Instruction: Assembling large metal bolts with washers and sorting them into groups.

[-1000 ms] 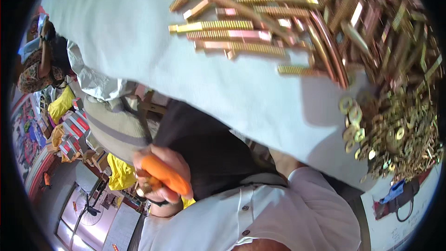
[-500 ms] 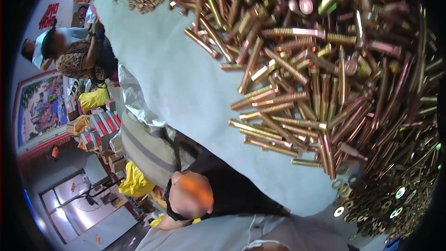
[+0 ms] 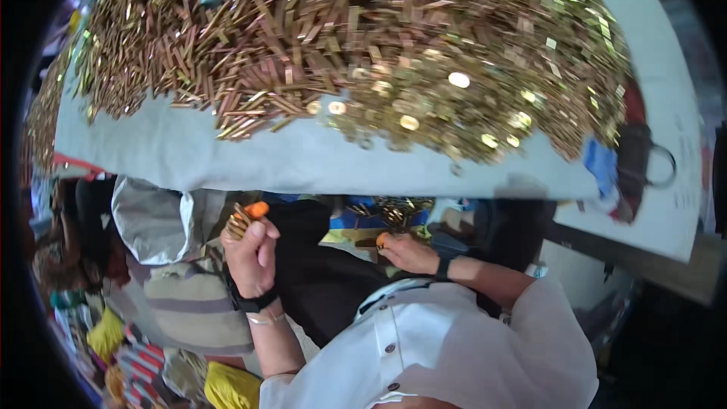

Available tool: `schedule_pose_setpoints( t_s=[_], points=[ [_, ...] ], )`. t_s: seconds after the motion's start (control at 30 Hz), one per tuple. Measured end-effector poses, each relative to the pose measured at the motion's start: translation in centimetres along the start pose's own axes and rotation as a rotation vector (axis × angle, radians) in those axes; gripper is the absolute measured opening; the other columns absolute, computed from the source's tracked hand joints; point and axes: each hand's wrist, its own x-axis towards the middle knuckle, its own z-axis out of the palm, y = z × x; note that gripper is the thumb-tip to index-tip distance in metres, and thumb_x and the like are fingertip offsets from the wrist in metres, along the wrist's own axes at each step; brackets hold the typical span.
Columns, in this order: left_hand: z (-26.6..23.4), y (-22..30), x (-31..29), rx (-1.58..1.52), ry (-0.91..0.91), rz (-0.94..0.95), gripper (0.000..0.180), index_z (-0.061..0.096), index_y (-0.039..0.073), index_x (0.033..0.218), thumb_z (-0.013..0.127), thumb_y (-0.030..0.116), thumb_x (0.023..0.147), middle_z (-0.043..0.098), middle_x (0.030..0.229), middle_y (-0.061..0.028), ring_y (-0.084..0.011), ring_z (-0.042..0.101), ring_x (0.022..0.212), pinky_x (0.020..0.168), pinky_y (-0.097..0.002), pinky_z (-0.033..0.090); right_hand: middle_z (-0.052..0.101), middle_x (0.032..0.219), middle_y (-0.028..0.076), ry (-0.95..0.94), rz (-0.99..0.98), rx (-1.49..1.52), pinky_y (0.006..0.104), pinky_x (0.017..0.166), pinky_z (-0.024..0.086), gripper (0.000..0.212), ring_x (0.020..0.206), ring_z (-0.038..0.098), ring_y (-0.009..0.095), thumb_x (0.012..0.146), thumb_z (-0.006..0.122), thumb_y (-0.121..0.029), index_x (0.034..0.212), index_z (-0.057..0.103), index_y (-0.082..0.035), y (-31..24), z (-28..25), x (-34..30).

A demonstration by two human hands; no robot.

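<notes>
head | left hand (image 3: 254, 259) raised, closed round a bunch of bolts (image 3: 238, 225), long axes slanted, just short of bench (image 3: 182, 155) edge | right hand (image 3: 410, 253) low, fingers curled, can't tell if gripping; nearer to loose metal parts (image 3: 399, 210), just ahead | bolt pile (image 3: 273, 53) on bench, ahead of both

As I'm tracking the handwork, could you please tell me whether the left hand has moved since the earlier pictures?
Yes: judged against the striped sack, the left hand now appears nearer the table edge.
</notes>
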Motion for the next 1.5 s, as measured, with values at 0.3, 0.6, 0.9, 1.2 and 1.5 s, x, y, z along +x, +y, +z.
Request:
schedule_pose_setpoints(
  t_s=[0.3, 0.6, 0.9, 1.2, 1.5],
  points=[
    [10.4, -2.6, -3.7, 0.044, -0.238, -0.269, 0.018, 0.061, -0.004, 0.101, 0.062, 0.009, 0.089, 0.064, 0.076, -0.0074, -0.0025, 0.038, 0.044, 0.040, -0.0165, 0.027, 0.060, 0.074, 0.018, 0.846, 0.078, -0.115, 0.0399, 0.056, 0.048, 0.014, 0.063, 0.062, 0.034, 0.086, 0.060, -0.010, 0.096, 0.057, 0.000, -6.6, -19.0, -10.2],
    [16.6, -6.8, -7.5, 0.070, -0.455, -0.440, 0.023, 0.061, -0.006, 0.104, 0.056, 0.014, 0.094, 0.066, 0.081, -0.0078, -0.0038, 0.037, 0.046, 0.042, -0.0180, 0.027, 0.062, 0.078, 0.021, 0.932, 0.086, -0.517, 0.0477, 0.066, 0.046, 0.020, 0.076, 0.060, 0.041, 0.081, 0.065, -0.015, 0.090, 0.054, -0.001, -0.9, -23.4, -8.7],
    [19.0, -9.4, -7.7, 0.170, -0.456, -0.462, 0.017, 0.063, -0.001, 0.099, 0.066, 0.012, 0.087, 0.066, 0.079, -0.0064, -0.0033, 0.044, 0.050, 0.041, -0.0169, 0.028, 0.064, 0.082, 0.017, 0.976, 0.131, -0.422, 0.0452, 0.070, 0.048, 0.013, 0.079, 0.062, 0.036, 0.078, 0.066, -0.014, 0.084, 0.063, -0.003, 0.9, -24.4, -9.6],
    [20.2, -10.4, -7.4, 0.192, -0.446, -0.469, 0.018, 0.063, -0.003, 0.099, 0.065, 0.010, 0.088, 0.066, 0.080, -0.0078, -0.0039, 0.045, 0.051, 0.048, -0.0165, 0.034, 0.061, 0.086, 0.014, 0.998, -0.026, -0.398, 0.0379, 0.066, 0.049, 0.013, 0.075, 0.064, 0.028, 0.081, 0.063, -0.009, 0.090, 0.060, 0.001, -0.4, -23.8, -10.3],
    [20.8, -11.2, -8.1, 0.173, -0.465, -0.434, 0.016, 0.064, -0.002, 0.095, 0.069, 0.009, 0.085, 0.066, 0.075, -0.0070, -0.0046, 0.044, 0.048, 0.043, -0.0179, 0.032, 0.063, 0.084, 0.011, 0.877, -0.076, 0.299, 0.0301, 0.060, 0.048, 0.014, 0.066, 0.065, 0.018, 0.083, 0.061, -0.005, 0.094, 0.060, 0.003, -2.6, -22.0, -10.4]
  ],
)
